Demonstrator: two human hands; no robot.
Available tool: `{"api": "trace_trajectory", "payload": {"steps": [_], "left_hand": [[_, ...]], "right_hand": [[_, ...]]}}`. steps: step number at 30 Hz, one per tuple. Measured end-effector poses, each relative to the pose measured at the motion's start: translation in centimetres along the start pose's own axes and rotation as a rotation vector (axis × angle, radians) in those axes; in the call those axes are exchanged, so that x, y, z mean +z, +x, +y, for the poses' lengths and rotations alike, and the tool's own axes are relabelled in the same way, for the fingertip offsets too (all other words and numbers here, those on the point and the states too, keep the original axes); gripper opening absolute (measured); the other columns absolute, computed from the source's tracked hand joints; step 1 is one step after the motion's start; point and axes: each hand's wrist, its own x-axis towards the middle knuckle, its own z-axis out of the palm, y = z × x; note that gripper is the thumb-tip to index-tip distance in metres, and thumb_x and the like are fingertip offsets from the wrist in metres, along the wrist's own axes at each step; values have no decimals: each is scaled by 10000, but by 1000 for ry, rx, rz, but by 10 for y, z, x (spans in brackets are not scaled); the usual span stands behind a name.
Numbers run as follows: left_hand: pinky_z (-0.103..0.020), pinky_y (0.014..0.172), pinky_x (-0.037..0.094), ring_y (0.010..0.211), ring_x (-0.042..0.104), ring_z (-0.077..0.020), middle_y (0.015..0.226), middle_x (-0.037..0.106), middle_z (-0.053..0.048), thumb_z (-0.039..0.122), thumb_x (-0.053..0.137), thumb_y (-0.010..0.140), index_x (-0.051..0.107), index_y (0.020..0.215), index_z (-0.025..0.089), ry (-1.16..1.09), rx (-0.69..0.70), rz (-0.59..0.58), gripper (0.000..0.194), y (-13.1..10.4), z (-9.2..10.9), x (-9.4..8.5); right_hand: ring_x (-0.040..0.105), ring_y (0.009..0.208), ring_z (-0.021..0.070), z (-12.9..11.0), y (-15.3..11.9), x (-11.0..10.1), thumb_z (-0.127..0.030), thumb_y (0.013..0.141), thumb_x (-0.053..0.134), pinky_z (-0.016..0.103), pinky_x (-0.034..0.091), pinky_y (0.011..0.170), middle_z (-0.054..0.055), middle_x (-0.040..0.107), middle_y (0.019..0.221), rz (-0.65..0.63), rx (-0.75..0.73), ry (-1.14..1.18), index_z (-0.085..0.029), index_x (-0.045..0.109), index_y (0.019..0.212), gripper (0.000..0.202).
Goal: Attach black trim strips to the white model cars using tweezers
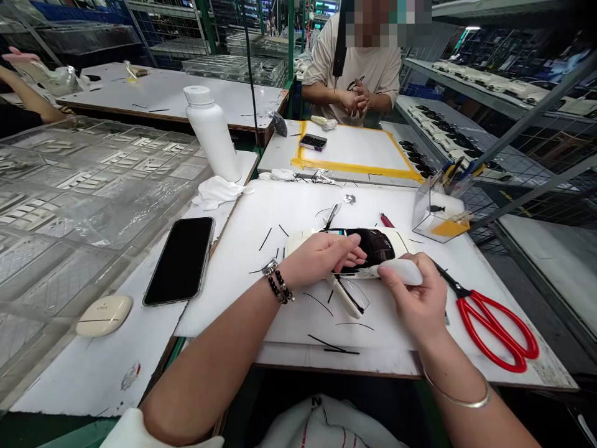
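A white model car (396, 242) with a dark roof lies on the white work board, its near door (347, 298) swung out toward me and its far door (332, 214) standing out on the other side. My left hand (329, 256) rests over the car's side, thumb stretched and fingers loosely curved apart; what lies under them is hidden. Between the thumb and fingers of my right hand (422, 298) is a smooth white rounded piece (405, 271), its tip at the car's near side. I cannot make out its kind.
Red-handled scissors (497, 330) lie right of my right hand. Thin black strips (333, 344) are scattered on the board. A clear tool box (441, 208) stands behind. To the left are a phone (180, 261), a white bottle (212, 134) and plastic trays (102, 168). A person (352, 74) sits opposite.
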Motion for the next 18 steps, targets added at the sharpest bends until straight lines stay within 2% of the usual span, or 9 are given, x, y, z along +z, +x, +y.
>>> {"api": "trace_trajectory", "payload": {"steps": [7,13,18], "left_hand": [[-311,851,540,932,661,-222,863,688,-135,663,531,770,555,559,109,-1,-5,7,594,-1,0,1],[-320,860,538,943,657,-224,941,686,-140,660,532,775,562,577,106,-3,-7,1,589,0,0,0],[-336,865,535,944,657,-234,858,691,-127,661,530,778,582,597,106,5,-8,-4,587,-1,2,0]], "right_hand": [[418,558,109,-2,0,-1,-313,810,663,243,321,489,-22,511,665,-12,-12,-16,-192,485,679,252],[424,548,113,-4,0,-1,-333,809,657,249,325,483,-24,503,644,-14,-17,-52,-196,483,668,263],[421,548,121,-4,0,0,-342,798,669,257,333,478,-15,507,650,-19,0,-26,-200,488,675,260]]}}
